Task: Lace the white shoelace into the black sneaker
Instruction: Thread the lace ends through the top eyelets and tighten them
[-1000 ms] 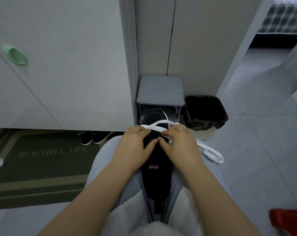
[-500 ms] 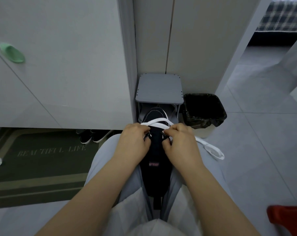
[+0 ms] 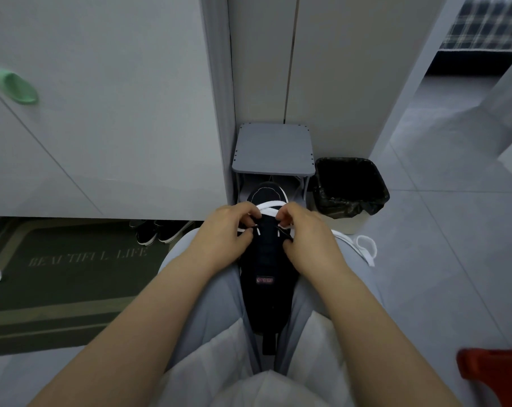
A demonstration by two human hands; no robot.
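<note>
White shoelace (image 3: 268, 209) crosses once over the front of the black sneaker (image 3: 266, 259), just behind the toe cap; the shoe lies lengthwise between the person's knees, toe pointing away, heel towards the body; a small tongue label shows mid-shoe.

Left hand (image 3: 224, 240): fingers curled, thumb and fingertips pinching the lace at the left eyelet row. Right hand (image 3: 309, 242): likewise curled, pinching the lace at the right row; short white stubs show between the two hands, though whether these are lace ends or threaded segments is too small to tell. A loose length of lace trails over the right thigh and loops beside it.

Progress, as a judgement: early; only the crossing nearest the toe looks threaded; the tongue below the hands is bare black, so most eyelets up to the collar appear left to do, plus evening out the ends.

Surroundings: grey stool (image 3: 273, 149) against the wall ahead; black-lined bin (image 3: 350, 186) just to its right; green doormat (image 3: 72, 268) on the left; another pair of shoes (image 3: 158, 232) under the cabinet.
</note>
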